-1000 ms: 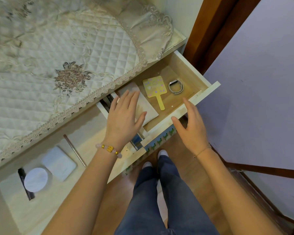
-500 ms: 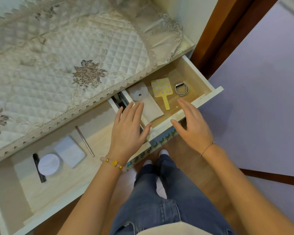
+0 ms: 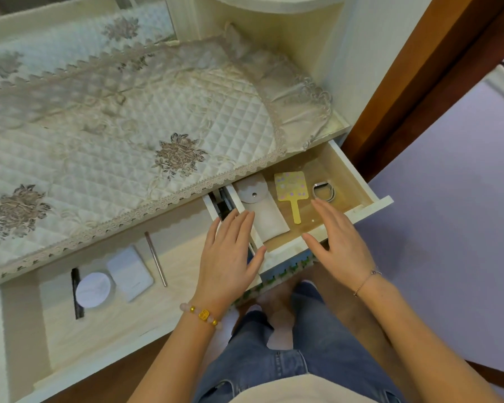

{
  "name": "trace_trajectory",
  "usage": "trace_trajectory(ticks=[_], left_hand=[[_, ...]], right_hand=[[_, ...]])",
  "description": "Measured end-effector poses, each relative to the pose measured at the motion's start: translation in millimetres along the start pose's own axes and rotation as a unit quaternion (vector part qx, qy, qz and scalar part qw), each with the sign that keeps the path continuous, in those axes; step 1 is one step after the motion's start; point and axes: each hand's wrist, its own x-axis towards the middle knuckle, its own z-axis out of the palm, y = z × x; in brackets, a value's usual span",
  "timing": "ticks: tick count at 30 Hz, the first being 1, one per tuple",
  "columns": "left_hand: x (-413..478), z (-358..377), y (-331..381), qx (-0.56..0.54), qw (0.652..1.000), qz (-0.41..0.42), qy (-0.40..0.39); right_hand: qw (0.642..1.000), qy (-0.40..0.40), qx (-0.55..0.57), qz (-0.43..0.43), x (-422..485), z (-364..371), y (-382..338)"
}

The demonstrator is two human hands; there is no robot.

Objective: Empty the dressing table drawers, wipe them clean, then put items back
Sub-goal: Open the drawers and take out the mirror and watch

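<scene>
The small drawer [image 3: 351, 170] stands pulled out, and in it lie a white pouch [image 3: 266, 221], a yellow hand mirror [image 3: 291, 186] and a metal band [image 3: 323, 192]. The left hand [image 3: 230, 257] lies flat over the drawer's left front corner, fingers straight and together, grasping nothing. The right hand [image 3: 338, 242] is spread loose over its front edge, also empty. Whether either hand touches the wood cannot be told. Left of this drawer a wide drawer [image 3: 105, 341] holds a round compact [image 3: 93, 290], a white case [image 3: 130, 271] and a thin stick [image 3: 156, 258].
</scene>
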Motion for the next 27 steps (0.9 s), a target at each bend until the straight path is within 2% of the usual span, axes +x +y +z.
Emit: trace_trajectory(ticks=[10,17,27], left_hand=[[41.2,37.2,53.8,-0.023,0.994,-0.108,0.019],[79.5,78.8,100.6,-0.047,0.983,-0.180,0.001],[125.4,123.5,119.8,-0.144,0.955,-0.259,-0.013]], right_hand=[[0.994,-0.084,0.040,-0.054,55.0,-15.1,74.4],[0.985,-0.143,0.032,-0.090,95.2,-28.1,138.0],[0.977,-0.196,0.043,-0.067,136.7,-7.7,176.8]])
